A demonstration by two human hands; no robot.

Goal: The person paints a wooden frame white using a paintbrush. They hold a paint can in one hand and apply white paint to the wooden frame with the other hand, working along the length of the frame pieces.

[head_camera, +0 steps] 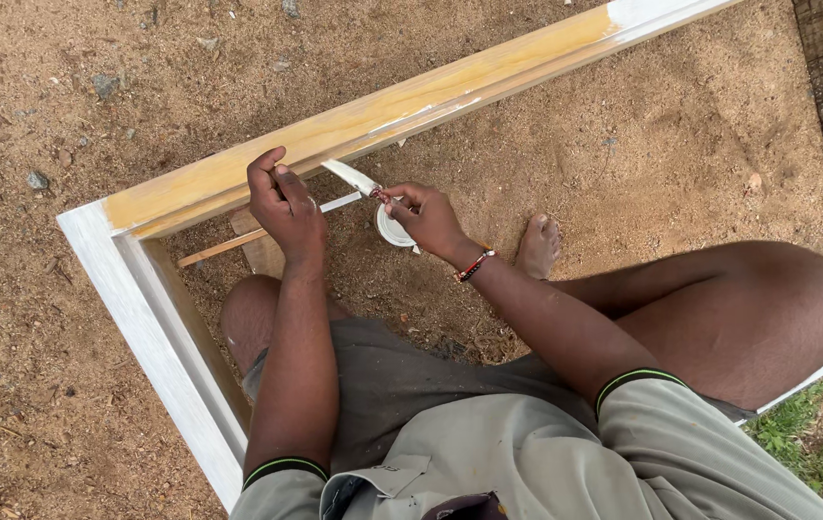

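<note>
Sandy ground (65, 366) strewn with small stones lay beneath a large wooden frame (171, 337), inside which a person sat cross-legged and barefoot. The frame's near corner and left side were white all over, as was the far end of its long top rail. Between them, most of the top rail showed bare yellow wood, so the coating looked well under way but, judging by that stretch, far from finished.

The left hand (286, 207) rested against the rail's inner edge, fingers curled, apparently steadying it; I cannot tell whether it gripped anything. The right hand (426, 220) was closed around the handle of a putty knife (352, 177), its white-smeared blade tilted up toward the rail. Just below that hand, inside the frame, sat a small white tub (392, 231). A thin stick (229, 246) lay on the ground beside the left hand.
</note>
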